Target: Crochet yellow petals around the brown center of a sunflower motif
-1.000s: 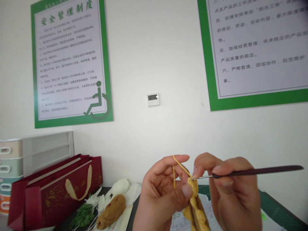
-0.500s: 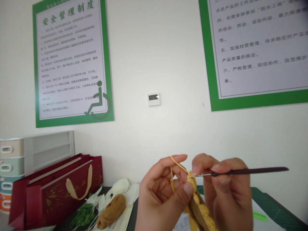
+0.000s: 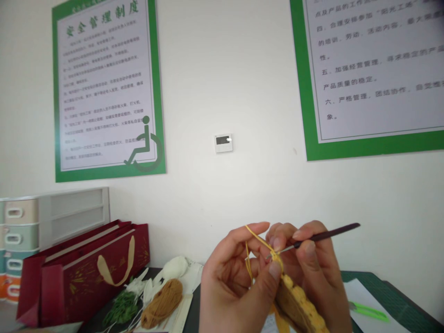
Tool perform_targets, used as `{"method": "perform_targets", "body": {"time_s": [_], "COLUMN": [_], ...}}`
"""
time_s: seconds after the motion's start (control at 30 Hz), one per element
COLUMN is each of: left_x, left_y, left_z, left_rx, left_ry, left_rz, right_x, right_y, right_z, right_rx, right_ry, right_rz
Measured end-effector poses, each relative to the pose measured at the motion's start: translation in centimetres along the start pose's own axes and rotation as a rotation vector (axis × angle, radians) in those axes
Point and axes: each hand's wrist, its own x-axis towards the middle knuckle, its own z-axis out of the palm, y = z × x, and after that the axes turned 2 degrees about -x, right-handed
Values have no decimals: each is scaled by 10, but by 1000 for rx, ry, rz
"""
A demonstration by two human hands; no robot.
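Observation:
My left hand [image 3: 239, 277] pinches the top edge of a yellow and brown crocheted piece [image 3: 300, 303] between thumb and fingers. A strand of yellow yarn [image 3: 256, 237] runs over its raised index finger down to the stitches. In my right hand [image 3: 315, 263] is a crochet hook [image 3: 335, 231] with a dark handle, held between thumb and index finger and tilted up to the right. Its thin metal tip meets the top stitches beside my left thumb. The lower part of the piece hangs between both hands, partly hidden by my right hand.
At left stand dark red gift bags [image 3: 93, 277] before stacked drawers [image 3: 22, 236]. Near them lie a brown yarn skein [image 3: 162, 303], green yarn [image 3: 121, 306] and a white ball [image 3: 175, 267]. At right, a bright green cutter [image 3: 371, 312] rests on white paper [image 3: 360, 296] over a green mat [image 3: 391, 296].
My right hand has moved left, closer to my left hand, and the hook's handle has swung from nearly level to tilted upward. The green cutter shows more fully. The view has shifted slightly.

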Motion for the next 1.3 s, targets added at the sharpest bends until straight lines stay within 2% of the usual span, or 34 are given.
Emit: {"method": "perform_targets", "body": {"time_s": [0.23, 0.3, 0.33, 0.4, 0.5, 0.57, 0.63, 0.73, 0.8, 1.03, 1.1, 1.3], "left_x": [2, 3, 3, 4, 4, 4, 5, 6, 8, 14, 14, 10], "left_y": [-2, -2, -2, -3, -5, -5, -4, 0, 3, -1, -3, -2], "left_z": [-1, -1, -2, -2, -2, -2, -3, -6, -10, -24, -26, -20], "left_rx": [-35, -52, -61, -72, -83, -90, -94, -93, -115, -323, -331, -209], "left_ry": [-3, -4, -6, -6, -1, 0, -13, -54, -94, -268, -284, -162], "left_rz": [25, 12, -6, -45, -61, -51, -68, -120, -161, -336, -339, -240], "right_x": [10, 11, 11, 9, 4, 1, -1, -3, -3, 2, 4, 7], "right_y": [4, 8, 10, 14, 15, 12, 9, 4, 0, -14, -14, -12], "right_z": [-5, -6, -8, -11, -13, -11, -6, 1, 2, -9, -9, -6], "right_rx": [-40, -63, -99, -254, -660, -759, -663, -434, -355, -242, -193, -107], "right_ry": [-117, -139, -131, -79, 26, 49, 49, 90, 115, 5, -9, 44], "right_rz": [-17, -79, -152, -399, -805, -870, -759, -518, -432, -162, -56, 122]}}
